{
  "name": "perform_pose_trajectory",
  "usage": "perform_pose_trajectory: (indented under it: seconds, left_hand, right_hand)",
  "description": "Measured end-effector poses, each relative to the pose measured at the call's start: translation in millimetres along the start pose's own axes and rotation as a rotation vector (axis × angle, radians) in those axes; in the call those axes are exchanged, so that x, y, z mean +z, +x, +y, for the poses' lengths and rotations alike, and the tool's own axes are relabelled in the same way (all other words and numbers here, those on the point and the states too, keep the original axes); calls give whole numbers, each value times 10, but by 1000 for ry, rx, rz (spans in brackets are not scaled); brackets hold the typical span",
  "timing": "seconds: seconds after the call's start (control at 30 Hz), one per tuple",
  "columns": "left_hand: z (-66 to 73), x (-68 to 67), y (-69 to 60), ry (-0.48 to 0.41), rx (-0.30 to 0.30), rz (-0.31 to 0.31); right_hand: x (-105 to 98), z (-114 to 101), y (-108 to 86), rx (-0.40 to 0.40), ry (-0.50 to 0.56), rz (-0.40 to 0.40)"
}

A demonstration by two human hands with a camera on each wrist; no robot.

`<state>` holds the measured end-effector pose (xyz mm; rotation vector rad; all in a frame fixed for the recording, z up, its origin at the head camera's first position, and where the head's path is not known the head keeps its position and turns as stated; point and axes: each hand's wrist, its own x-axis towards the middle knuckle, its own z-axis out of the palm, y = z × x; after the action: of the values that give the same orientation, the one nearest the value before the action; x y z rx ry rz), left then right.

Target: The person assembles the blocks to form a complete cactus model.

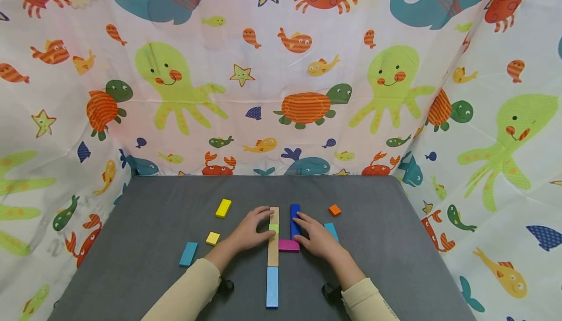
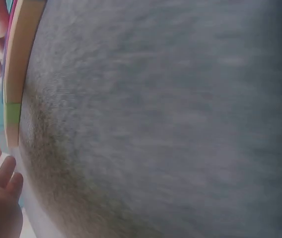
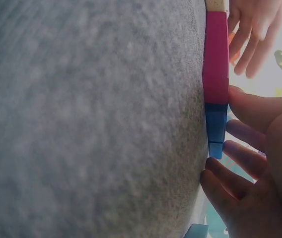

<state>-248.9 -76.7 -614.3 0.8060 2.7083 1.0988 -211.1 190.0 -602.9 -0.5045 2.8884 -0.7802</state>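
In the head view, wooden toy blocks lie in a line on the grey table: a short natural block (image 1: 274,210), a small green block (image 1: 274,228), a longer natural block (image 1: 273,255) and a light blue block (image 1: 272,287). A magenta block (image 1: 288,246) juts right from the line, and a dark blue block (image 1: 294,210) runs away from its right end. My left hand (image 1: 248,230) is at the far part of the line, thumb and fingertips by the green and short natural blocks. My right hand (image 1: 319,237) touches the dark blue block with its fingertips; its thumb is near the magenta block.
Left of the line lie a yellow block (image 1: 223,208), a pale yellow block (image 1: 212,238) and a blue block (image 1: 188,254). On the right are an orange block (image 1: 335,210) and a light blue block (image 1: 331,229). A sea-animal curtain (image 1: 259,87) surrounds the table.
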Motion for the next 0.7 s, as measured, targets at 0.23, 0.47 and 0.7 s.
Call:
perform_pose_trajectory:
  seconds: [0.23,0.47,0.7]
  left_hand:
    - [54,41,-258,138,114,-166]
    - [198,20,-353,238,75,-281]
    - [154,61,-340,304,53,-292]
  right_hand:
    - [-2,-3,-13,-25,1,3]
    - [-13,-10,4,-34,-3,1]
    - [3,-2,-8,-18,-3,1]
